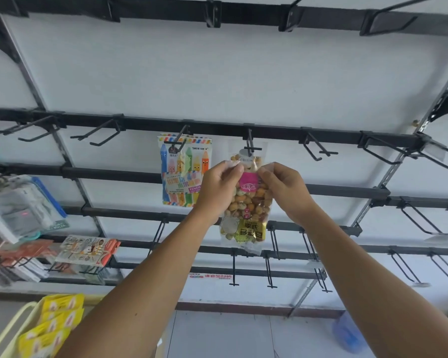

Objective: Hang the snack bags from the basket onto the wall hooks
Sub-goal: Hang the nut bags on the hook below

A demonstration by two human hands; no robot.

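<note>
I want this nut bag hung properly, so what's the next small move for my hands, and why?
Probably push the clear nut bag a little further back along the hook, then release. Both the left hand and right hand pinch its top corners, and the hook's tip appears to be at the bag's hang hole, so it may not be seated.

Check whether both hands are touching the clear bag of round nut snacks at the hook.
Touching. The head view shows the left hand and right hand pinching the clear snack bag at its top corners.

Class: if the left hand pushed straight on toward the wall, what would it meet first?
Probably the crayon-print bag hanging just beyond the left hand, which pinches the nut bag; depth is unclear.
</note>
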